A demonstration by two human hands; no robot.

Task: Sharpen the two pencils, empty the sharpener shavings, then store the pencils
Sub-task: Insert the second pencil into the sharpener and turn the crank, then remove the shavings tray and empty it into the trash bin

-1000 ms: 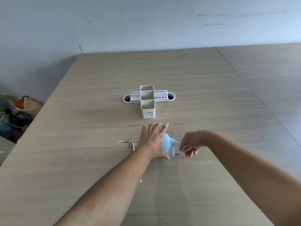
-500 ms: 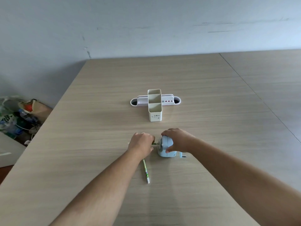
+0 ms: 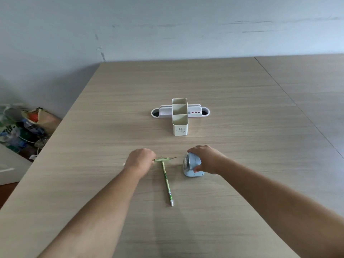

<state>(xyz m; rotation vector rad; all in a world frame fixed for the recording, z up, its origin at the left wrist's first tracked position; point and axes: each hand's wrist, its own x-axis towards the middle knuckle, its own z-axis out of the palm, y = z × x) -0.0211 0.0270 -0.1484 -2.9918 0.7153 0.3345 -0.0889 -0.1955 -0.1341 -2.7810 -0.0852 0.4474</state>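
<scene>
On the tabletop [image 3: 242,183] the cream holder [image 3: 179,118] stands upright, its two square compartments open and showing nothing inside. Behind it lies a low white tray [image 3: 195,110] with a round hole at each end; no contents can be made out there.

Nearer than the holder sits the blue sharpener [image 3: 191,165]. Half a second ago the left hand was pressed up beside the sharpener with a pencil pushed into its front; now that hand has drawn away to the left and the pencil is out, its dark tip pointing at the sharpener across a small gap.

The left hand [image 3: 140,161] is fisted, knuckles up, fingers clenched on the held pencil [image 3: 165,159], which lies level and crosses the far end of the second pencil [image 3: 167,181]. That second pencil lies flat on the tabletop, left of the sharpener, eraser end nearest the person. The right hand [image 3: 207,159] cups the sharpener from the right, fingers over its top and thumb on its near side, gripping it. Both forearms reach in from the near edge.
</scene>
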